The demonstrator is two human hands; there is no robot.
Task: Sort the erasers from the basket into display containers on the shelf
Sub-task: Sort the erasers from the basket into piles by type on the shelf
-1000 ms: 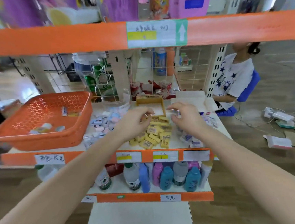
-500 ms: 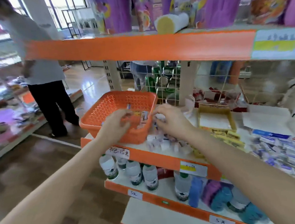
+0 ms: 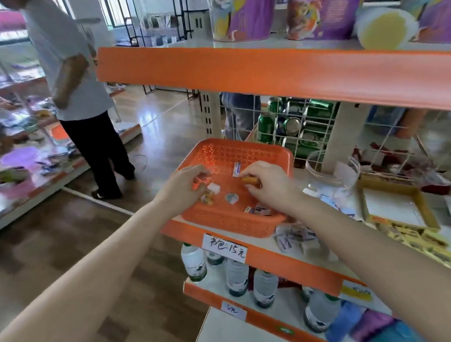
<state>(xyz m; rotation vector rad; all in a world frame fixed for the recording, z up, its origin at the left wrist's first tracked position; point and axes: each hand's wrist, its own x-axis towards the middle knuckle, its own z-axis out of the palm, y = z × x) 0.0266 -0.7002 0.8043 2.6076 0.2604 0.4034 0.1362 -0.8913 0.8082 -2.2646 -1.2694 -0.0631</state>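
Both my hands are inside the orange basket [image 3: 231,220] at the shelf's left end. My left hand [image 3: 183,189] curls over small erasers near the basket's left side, its fingertips pinching a reddish one [image 3: 201,177]. My right hand [image 3: 268,185] pinches a yellow eraser [image 3: 250,180]. Loose in the basket lie a white eraser [image 3: 214,188], a grey-white one [image 3: 231,198] and a white-and-blue one [image 3: 236,169]. To the right on the shelf sit a yellow cardboard display box [image 3: 424,208] and a clear round container [image 3: 317,175].
Piles of pale erasers [image 3: 298,236] and yellow erasers [image 3: 421,238] lie on the shelf right of the basket. An orange upper shelf beam [image 3: 264,66] hangs overhead. Water bottles [image 3: 236,276] stand below. A person [image 3: 80,88] stands on the wooden floor at left.
My view swung left from the yellow eraser pile to the basket. Both hands moved from the piles into the basket; the right now pinches a yellow eraser.
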